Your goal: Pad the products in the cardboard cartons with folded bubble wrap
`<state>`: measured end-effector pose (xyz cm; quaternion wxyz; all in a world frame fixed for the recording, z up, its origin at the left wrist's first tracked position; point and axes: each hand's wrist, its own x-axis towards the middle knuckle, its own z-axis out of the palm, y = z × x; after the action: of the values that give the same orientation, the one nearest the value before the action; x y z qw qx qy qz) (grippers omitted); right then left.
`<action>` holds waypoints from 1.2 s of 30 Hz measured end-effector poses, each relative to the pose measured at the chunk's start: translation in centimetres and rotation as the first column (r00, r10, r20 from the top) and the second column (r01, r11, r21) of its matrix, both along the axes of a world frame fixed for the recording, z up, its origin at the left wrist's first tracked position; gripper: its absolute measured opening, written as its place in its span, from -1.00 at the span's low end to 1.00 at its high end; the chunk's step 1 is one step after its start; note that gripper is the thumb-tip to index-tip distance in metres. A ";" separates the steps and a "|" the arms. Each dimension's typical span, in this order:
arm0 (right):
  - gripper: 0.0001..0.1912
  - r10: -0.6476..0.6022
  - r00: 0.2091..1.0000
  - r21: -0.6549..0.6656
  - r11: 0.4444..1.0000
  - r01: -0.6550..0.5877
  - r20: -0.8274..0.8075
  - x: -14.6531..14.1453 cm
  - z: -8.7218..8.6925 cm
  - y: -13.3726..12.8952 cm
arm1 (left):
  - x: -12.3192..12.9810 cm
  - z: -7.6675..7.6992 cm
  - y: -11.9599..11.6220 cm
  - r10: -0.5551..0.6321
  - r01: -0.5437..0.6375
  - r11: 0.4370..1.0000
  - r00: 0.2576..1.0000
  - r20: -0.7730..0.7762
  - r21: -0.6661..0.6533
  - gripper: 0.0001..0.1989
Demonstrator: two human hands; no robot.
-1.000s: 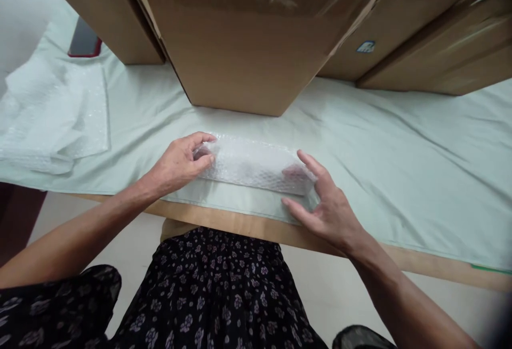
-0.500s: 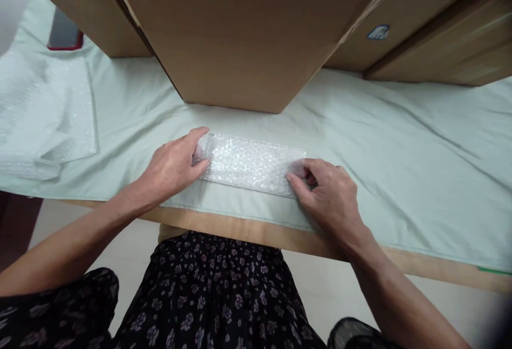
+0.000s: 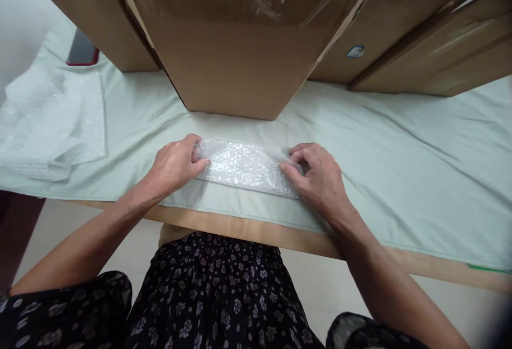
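Note:
A flat, folded strip of clear bubble wrap [image 3: 246, 166] lies on the pale green cloth [image 3: 400, 167] near the table's front edge. My left hand [image 3: 176, 163] grips its left end, thumb on top and fingers at the far corner. At the right end, my right hand [image 3: 318, 178] pinches the wrap between thumb and curled fingers. Whether anything lies inside the wrap cannot be made out.
A tall open cardboard box [image 3: 236, 61] stands just beyond the wrap. More cardboard boxes [image 3: 424, 55] flank it. More bubble wrap [image 3: 48, 119] is spread at the left, with a dark phone-like object with a red edge [image 3: 83, 49] behind it.
My view has shifted, so the top edge of the middle box now shows. My right hand has moved slightly left and its fingers reach further over the far corner of the wrap.

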<state>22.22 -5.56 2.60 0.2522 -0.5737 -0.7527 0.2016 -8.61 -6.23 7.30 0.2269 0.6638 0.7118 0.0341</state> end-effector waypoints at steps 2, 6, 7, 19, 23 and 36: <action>-0.83 -0.039 0.987 -0.072 0.997 0.028 -0.157 -0.2 0.9 -0.7 | 0.0 0.3 -0.2 0.007 -0.007 1.000 1.000 0.030 -0.008 -0.88; -0.83 -0.125 0.938 -0.099 0.990 0.098 -0.324 -0.2 1.8 -1.8 | -0.4 0.6 -1.3 -0.003 -0.014 0.998 0.965 0.261 0.064 -0.79; -0.81 -0.133 0.927 -0.095 0.990 0.106 -0.350 -0.2 1.8 -1.9 | -0.6 0.5 -1.6 0.012 -0.031 0.998 0.943 0.332 0.050 -0.77; -0.39 -0.017 0.980 0.374 0.926 -0.060 0.198 -1.0 1.6 -3.5 | -0.1 -1.6 -5.1 -0.200 0.199 0.813 0.978 -0.057 0.547 -0.41; -0.34 0.282 0.900 0.229 0.902 -0.367 0.332 -3.9 0.8 -4.9 | 2.6 -3.5 -5.9 -0.569 0.585 0.680 0.801 -0.184 0.442 -0.31; -0.48 0.189 0.921 0.152 0.955 -0.253 0.342 2.3 -0.9 -5.8 | 1.8 -4.1 -5.7 -0.572 0.540 0.756 0.820 -0.029 0.370 -0.43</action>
<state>24.50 -11.33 1.73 0.1555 -0.4826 -0.8600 0.0579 -6.81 -11.91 3.21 0.1311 0.8731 0.4529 0.1240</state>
